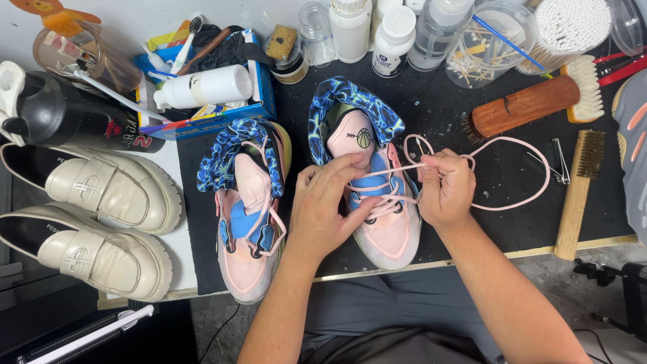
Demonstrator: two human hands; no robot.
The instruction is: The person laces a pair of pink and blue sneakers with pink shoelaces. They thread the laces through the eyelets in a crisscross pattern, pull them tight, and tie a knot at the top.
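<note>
A pink and blue sneaker (387, 232) with a blue patterned collar lies toe toward me on the black mat (499, 182). My left hand (323, 205) rests on its left side, fingers pressing the tongue and laces. My right hand (445, 189) pinches the pink shoelace (519, 202) at the sneaker's right side, and the lace loops out over the mat to the right. The matching sneaker (246, 222) lies to the left, laced, with no hand on it.
Two cream loafers (101, 216) sit at the left. A blue box (209, 114) of tools, bottles (393, 37), a tub of cotton swabs (573, 27) and wooden brushes (526, 104) crowd the back. Another brush (579, 195) lies at the right near the table edge.
</note>
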